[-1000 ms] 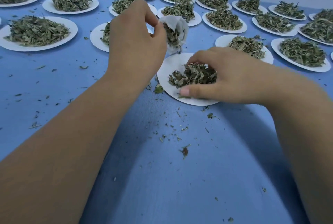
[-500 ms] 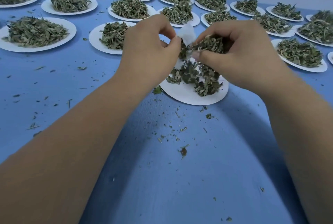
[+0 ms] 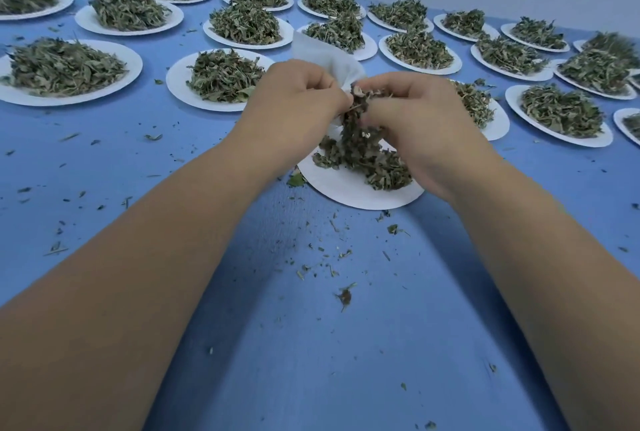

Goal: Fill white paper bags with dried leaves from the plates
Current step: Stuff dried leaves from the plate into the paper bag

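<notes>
My left hand [image 3: 294, 98] pinches a white paper bag [image 3: 322, 53] that sticks up behind my fingers, above the near white plate [image 3: 349, 191]. My right hand [image 3: 415, 115] grips a clump of dried leaves [image 3: 356, 119] and holds it against the bag's mouth. Both hands meet over the plate. A small heap of leaves [image 3: 377, 164] lies on that plate under my right hand. Most of the bag's body is hidden by my hands.
Several white plates heaped with dried leaves cover the blue table [image 3: 311, 344], such as one plate [image 3: 221, 79] left of my hands and another plate [image 3: 561, 115] at the right. Leaf crumbs [image 3: 343, 295] lie scattered on the near cloth. A pale wall runs behind.
My right hand lifted a clump of leaves from the near plate up to the bag. My left hand came down and inward with the bag, so both hands now meet.
</notes>
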`<state>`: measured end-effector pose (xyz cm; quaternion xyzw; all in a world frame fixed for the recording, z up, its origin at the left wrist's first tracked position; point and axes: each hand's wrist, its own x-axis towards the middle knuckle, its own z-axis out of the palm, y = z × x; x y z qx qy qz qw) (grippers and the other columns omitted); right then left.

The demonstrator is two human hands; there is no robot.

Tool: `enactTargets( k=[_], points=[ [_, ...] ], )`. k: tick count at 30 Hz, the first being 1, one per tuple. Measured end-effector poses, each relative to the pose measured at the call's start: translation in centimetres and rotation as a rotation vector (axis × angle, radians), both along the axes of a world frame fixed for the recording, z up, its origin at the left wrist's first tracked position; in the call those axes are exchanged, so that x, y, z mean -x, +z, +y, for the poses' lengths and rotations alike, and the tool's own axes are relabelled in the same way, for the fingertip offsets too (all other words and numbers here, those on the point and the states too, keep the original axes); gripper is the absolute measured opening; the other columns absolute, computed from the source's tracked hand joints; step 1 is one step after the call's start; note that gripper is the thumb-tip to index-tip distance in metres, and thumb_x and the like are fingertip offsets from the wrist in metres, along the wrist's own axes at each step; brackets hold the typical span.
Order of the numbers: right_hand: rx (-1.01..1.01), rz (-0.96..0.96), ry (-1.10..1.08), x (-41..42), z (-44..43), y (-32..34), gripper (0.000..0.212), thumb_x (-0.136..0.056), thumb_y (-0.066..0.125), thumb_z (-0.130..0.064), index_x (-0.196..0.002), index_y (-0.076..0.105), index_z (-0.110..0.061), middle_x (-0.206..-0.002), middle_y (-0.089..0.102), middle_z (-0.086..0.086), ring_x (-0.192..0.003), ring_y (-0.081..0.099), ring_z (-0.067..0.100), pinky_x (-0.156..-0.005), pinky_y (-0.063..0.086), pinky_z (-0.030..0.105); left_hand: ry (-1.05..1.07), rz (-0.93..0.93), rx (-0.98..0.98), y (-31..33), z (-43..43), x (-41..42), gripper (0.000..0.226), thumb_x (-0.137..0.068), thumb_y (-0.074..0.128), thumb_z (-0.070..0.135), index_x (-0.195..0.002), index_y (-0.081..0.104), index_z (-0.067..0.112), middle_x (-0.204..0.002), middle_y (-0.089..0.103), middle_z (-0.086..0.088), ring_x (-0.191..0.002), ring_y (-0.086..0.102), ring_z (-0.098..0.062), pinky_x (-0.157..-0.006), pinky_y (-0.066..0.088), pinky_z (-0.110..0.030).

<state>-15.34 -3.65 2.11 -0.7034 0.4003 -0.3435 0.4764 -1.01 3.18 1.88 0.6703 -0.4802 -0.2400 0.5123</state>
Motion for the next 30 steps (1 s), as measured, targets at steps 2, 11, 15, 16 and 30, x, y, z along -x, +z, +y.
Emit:
enactTargets(
  k=[2,11,15,16,30],
  points=[
    [-0.205,-0.187,0.050,0.3,-0.4,0.3,0.030,-0.069,0.061,-0.009,-0.091,0.080,-0.017,-0.088,0.073,0.003,-0.084,0.062,0.017,-0.078,0.050,0.031,0.033,0.006,0.000,-0.3,-0.2,-0.2,0.024,-0.087,0.069,0.030,-0.085,0.065,0.007,-0.089,0.071,-0.009,-0.072,0.069,-0.028,-0.074,0.056,-0.034],
    [0.063,-0.158,-0.047,0.3,-0.7,-1.1,0.024,-0.078,0.084,-0.002,-0.086,0.071,-0.020,-0.078,0.077,0.001,-0.074,0.073,0.018,-0.064,0.055,0.028,0.021,-0.100,0.031,-0.5,-0.4,0.0,0.013,-0.088,0.070,0.026,-0.077,0.068,0.020,-0.076,0.071,0.006,-0.066,0.068,-0.007,-0.063,0.053,-0.025],
    [0.225,-0.034,-0.121,0.5,-0.8,-1.2,0.023,-0.075,0.088,-0.012,-0.078,0.067,-0.022,-0.079,0.076,0.004,-0.074,0.074,0.021,-0.069,0.061,0.039,-0.055,-0.109,0.000,-0.4,-0.1,0.0,0.016,-0.087,0.068,0.019,-0.071,0.066,0.018,-0.054,0.056,0.010,-0.040,0.043,-0.001,-0.042,0.034,-0.013],
    [0.244,-0.019,-0.120,0.6,-0.7,-1.2,0.022,-0.074,0.088,-0.014,-0.079,0.068,-0.022,-0.079,0.076,0.002,-0.074,0.074,0.020,-0.069,0.061,0.038,-0.068,-0.112,-0.003,-0.3,0.0,0.0,0.016,-0.087,0.067,0.017,-0.071,0.066,0.018,-0.054,0.055,0.011,-0.040,0.041,-0.001,-0.041,0.033,-0.014],
    [0.292,0.035,0.057,1.5,-1.7,-0.6,0.012,-0.082,0.078,-0.016,-0.089,0.069,-0.019,-0.069,0.070,-0.002,-0.055,0.060,0.012,-0.053,0.050,0.026,-0.163,-0.170,0.043,0.4,0.7,-0.3,0.011,-0.087,0.071,0.025,-0.079,0.066,0.019,-0.083,0.066,-0.004,-0.075,0.062,-0.023,-0.082,0.054,-0.046]
  ],
)
